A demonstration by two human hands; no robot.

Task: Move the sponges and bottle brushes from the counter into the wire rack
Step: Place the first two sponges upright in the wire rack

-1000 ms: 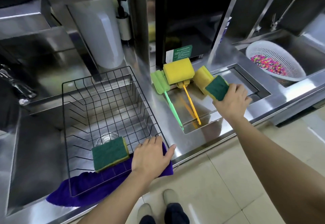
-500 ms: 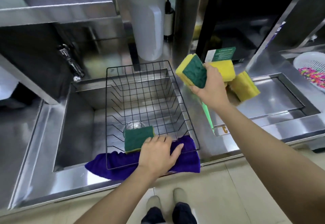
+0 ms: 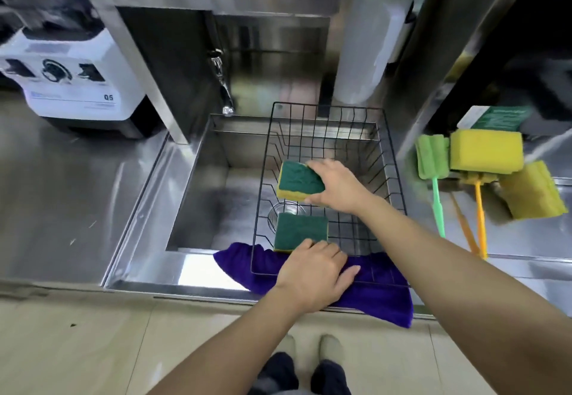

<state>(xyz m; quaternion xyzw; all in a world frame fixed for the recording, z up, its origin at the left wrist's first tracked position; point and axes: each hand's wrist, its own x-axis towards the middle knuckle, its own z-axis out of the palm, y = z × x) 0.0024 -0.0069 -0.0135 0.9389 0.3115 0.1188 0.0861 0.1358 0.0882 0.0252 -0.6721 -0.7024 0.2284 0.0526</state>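
A black wire rack (image 3: 390,146) sits over the steel sink. My right hand (image 3: 339,185) is shut on a green-and-yellow sponge (image 3: 299,180), holding it inside the rack above its floor. Another green-topped sponge (image 3: 301,230) lies in the rack's near part. My left hand (image 3: 312,274) rests flat on the rack's front rim and the purple cloth (image 3: 380,294). On the counter to the right lie a green bottle brush (image 3: 433,165), an orange-handled brush (image 3: 480,221) under a yellow sponge (image 3: 486,150), and another yellow sponge (image 3: 530,195).
A white blender base (image 3: 74,85) stands on the counter at the left. A tap (image 3: 223,85) hangs over the sink's (image 3: 201,184) back edge. A white cylinder (image 3: 368,54) stands behind the rack. My feet show on the tiled floor below.
My right hand carried the green-and-yellow sponge left from above the counter into the rack. The view swung left. My left hand stayed on the rack's front rim.
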